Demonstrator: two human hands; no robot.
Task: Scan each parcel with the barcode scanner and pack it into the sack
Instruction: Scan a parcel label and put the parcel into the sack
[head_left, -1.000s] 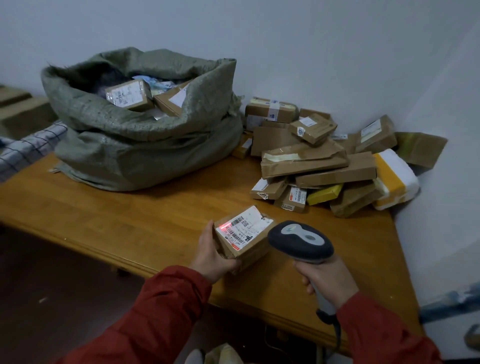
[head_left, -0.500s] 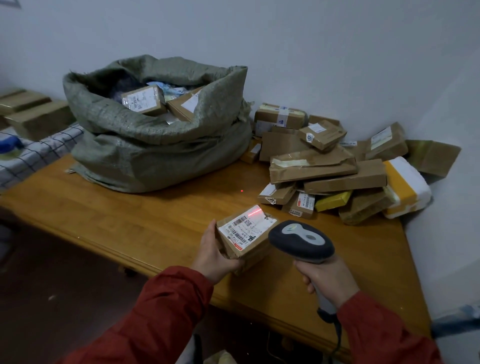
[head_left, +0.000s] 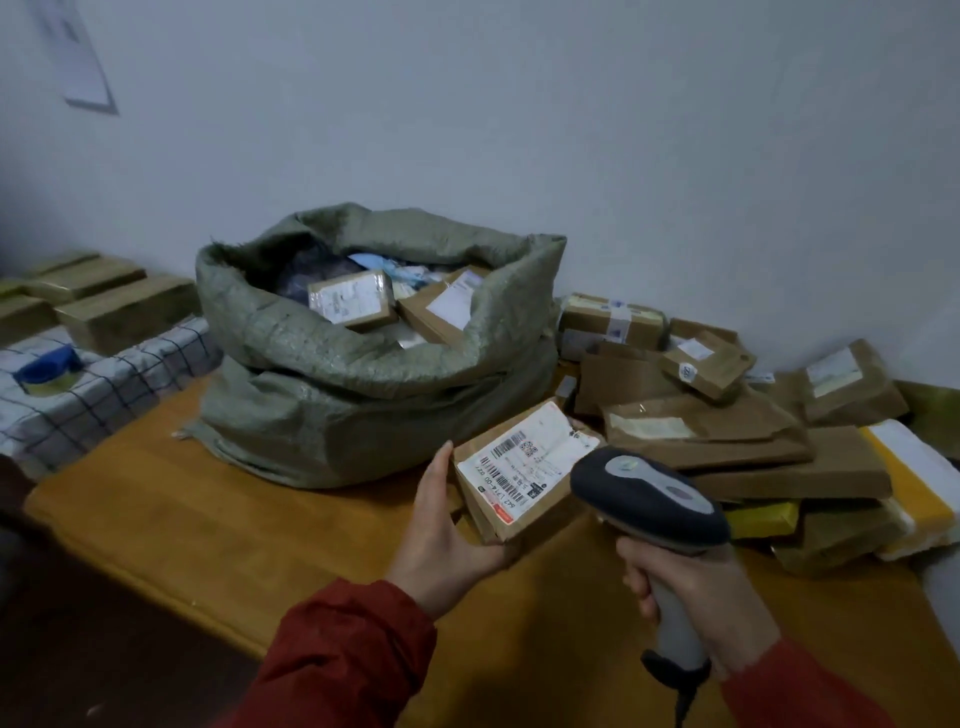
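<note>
I see my left hand (head_left: 441, 545) gripping a labelled parcel (head_left: 524, 467), my right hand (head_left: 701, 597) clutching the barcode scanner (head_left: 649, 496), before the parcel-stuffed green sack (head_left: 363, 410) and a neighbouring parcel heap (head_left: 753, 441).

Left hand (head_left: 444, 543) cups the parcel (head_left: 524, 467) from below; right hand (head_left: 701, 597) grips the scanner (head_left: 649, 493) handle.

I see dim, flat, cool light, a soft shadow under the sack (head_left: 363, 415), the table (head_left: 234, 530) edge bent by the wide lens, and slightly blurred details.
</note>
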